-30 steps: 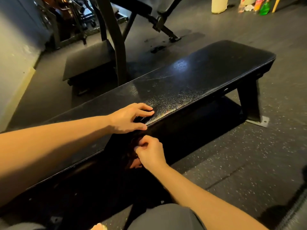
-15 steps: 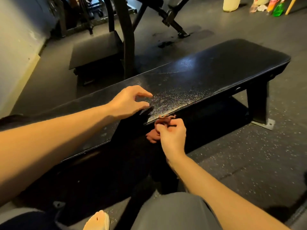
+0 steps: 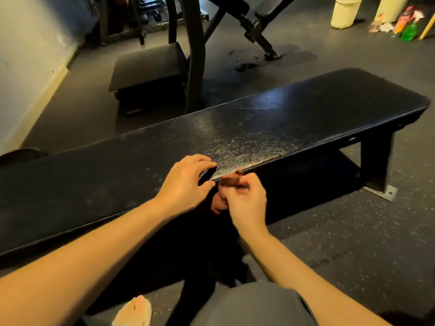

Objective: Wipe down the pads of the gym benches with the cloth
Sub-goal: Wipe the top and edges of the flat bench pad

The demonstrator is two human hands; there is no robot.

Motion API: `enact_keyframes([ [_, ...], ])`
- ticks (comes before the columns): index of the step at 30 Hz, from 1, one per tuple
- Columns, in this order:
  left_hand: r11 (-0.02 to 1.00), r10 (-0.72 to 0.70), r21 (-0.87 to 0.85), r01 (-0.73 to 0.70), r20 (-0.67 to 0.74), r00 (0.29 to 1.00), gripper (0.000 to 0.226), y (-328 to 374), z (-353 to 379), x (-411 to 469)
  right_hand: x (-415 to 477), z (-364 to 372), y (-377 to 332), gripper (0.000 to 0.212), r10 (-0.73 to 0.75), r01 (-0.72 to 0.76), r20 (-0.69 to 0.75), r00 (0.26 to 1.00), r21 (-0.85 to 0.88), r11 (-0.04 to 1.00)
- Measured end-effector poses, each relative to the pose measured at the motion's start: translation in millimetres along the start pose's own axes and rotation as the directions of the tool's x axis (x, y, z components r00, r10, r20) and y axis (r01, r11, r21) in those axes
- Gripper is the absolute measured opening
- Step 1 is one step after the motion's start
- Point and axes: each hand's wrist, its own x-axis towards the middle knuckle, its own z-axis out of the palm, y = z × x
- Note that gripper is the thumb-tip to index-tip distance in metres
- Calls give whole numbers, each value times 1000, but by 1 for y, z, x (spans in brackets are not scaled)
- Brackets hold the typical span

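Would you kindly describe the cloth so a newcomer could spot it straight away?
Start at the long black flat bench across the middle. At its near edge the right hand pinches a small crumpled cloth. It is the only reddish-brown thing against the black bench.

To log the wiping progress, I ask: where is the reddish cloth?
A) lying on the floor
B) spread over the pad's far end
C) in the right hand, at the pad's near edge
C: the right hand grips the cloth beside the near edge of the bench pad.
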Motion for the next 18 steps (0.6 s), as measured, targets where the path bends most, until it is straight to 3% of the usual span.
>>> enact_keyframes([
  [2, 1000, -29, 4, 30, -28, 999, 45, 6, 4, -4, 1, 0, 1, 16, -11, 13, 29, 1000, -69, 998],
  [4, 1000, -30, 6, 31, -48, 998, 44, 9, 8, -4, 21, -16, -9, 13, 24, -33, -130, 991, -60, 998],
  [8, 999, 24, -24, -25, -41, 999, 42, 17, 9, 9, 61, -63, -35, 14, 71, -20, -441, 895, 120, 993],
  [10, 998, 60, -27, -60, -22, 998, 41, 26, 9, 21, 58, -62, -36, 16, 136, -53, -393, 909, 213, 976],
  [12, 996, 81, -39, -81, -13, 997, 38, 36, 10, 34, 39, -40, -23, 18, 148, -101, -189, 971, 240, 966],
  [14, 995, 68, -66, -70, -26, 997, 38, 44, 14, 45, 22, -19, -10, 21, 138, -138, 8, 990, 129, 982],
  [16, 995, 58, -76, -61, -38, 998, 36, 52, 19, 55, 30, -22, -7, 11, 145, -145, -16, 989, 31, 989],
  [18, 993, 94, -68, -96, -26, 995, 33, 61, 24, 66, 56, -50, -14, 9, 180, -162, -165, 970, 116, 980],
])
